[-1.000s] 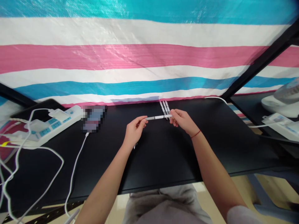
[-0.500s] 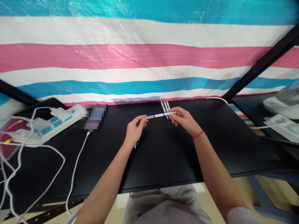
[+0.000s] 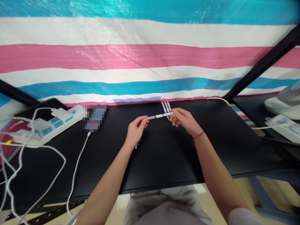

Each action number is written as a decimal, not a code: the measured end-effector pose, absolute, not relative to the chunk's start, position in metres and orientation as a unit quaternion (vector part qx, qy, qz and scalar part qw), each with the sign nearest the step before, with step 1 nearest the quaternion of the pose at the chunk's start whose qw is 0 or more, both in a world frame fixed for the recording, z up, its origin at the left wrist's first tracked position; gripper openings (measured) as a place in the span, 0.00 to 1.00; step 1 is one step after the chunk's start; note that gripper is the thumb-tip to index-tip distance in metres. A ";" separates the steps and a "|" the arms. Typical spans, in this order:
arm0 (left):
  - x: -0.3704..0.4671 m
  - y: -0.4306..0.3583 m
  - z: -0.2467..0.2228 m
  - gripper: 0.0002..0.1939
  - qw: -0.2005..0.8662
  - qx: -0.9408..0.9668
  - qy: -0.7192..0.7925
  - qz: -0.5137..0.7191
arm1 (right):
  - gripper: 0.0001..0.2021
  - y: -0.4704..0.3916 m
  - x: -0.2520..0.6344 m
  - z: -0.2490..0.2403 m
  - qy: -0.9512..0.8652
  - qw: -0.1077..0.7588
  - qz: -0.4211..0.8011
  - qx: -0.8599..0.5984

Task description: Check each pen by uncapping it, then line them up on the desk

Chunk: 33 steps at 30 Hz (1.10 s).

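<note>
A white pen (image 3: 160, 116) with a grey grip is held level above the black table between my two hands. My left hand (image 3: 137, 127) pinches its grey end. At the other end, the fingertips of my right hand (image 3: 181, 118) are closed on the white tip. Just behind the right fingers, three white pens (image 3: 166, 107) lie side by side on the table, their near ends partly hidden. Small shiny items (image 3: 137, 145) lie under my left wrist, mostly covered, too hidden to name.
On the left are a white power strip (image 3: 50, 126) with tangled white cables and a blurred-out phone (image 3: 95, 118) on a charging cable. A striped sheet (image 3: 150, 56) hangs behind the black table (image 3: 164, 162). Another power strip (image 3: 284, 126) is at the right.
My right fingers have shifted very slightly along the pen's end. The left hand and the three pens on the table look unmoved.
</note>
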<state>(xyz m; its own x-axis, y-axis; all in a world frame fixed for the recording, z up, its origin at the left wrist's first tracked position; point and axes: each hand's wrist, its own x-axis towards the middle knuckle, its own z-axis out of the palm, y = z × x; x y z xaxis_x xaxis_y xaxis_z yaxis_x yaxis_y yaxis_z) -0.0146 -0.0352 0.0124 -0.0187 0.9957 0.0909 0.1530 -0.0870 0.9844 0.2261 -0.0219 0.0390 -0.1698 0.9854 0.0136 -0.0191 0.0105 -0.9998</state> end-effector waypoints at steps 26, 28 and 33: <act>-0.021 -0.028 0.008 0.25 0.471 0.480 0.510 0.536 | 0.13 -0.013 0.241 0.035 -0.528 0.574 0.416 -0.468; -0.021 -0.027 0.008 0.25 0.473 0.473 0.506 0.544 | 0.12 -0.012 0.245 0.036 -0.507 0.588 0.407 -0.481; -0.020 -0.029 0.012 0.24 0.479 0.456 0.503 0.557 | 0.13 -0.012 0.250 0.038 -0.500 0.594 0.397 -0.490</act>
